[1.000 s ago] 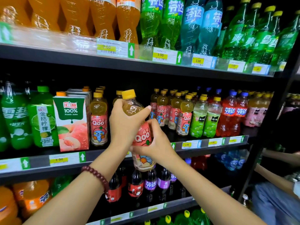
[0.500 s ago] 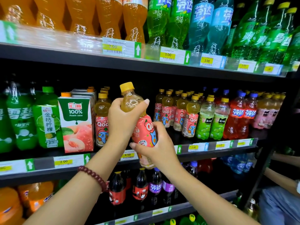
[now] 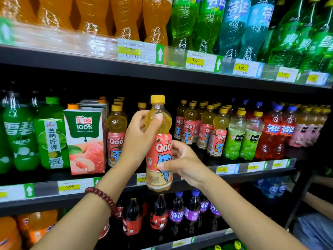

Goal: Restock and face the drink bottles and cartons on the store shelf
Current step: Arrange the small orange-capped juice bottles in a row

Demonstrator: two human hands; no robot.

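Observation:
I hold a Qoo bottle [image 3: 158, 150] with a yellow cap and pink label upright in front of the middle shelf [image 3: 198, 181], label facing me. My left hand [image 3: 138, 139] grips its shoulder from the left, thumb across the front. My right hand [image 3: 182, 163] grips the label from the right, thumb on the blue cartoon figure. The bottle hangs before a gap in the row, between one Qoo bottle [image 3: 116, 136] on the left and several Qoo bottles [image 3: 203, 130] on the right. Its base sits level with the shelf's price rail.
A peach juice carton [image 3: 84, 139] and green bottles [image 3: 50, 134] stand left of the gap. Green-labelled and red bottles [image 3: 273, 134] fill the right. Large orange and green bottles line the top shelf [image 3: 108, 62]. Dark soda bottles [image 3: 162, 213] stand below. Another person's arm [image 3: 317, 202] shows at the right edge.
The bottle went from tilted to upright and turned so its label faces me. Both hands lifted it slightly toward the gap in the row.

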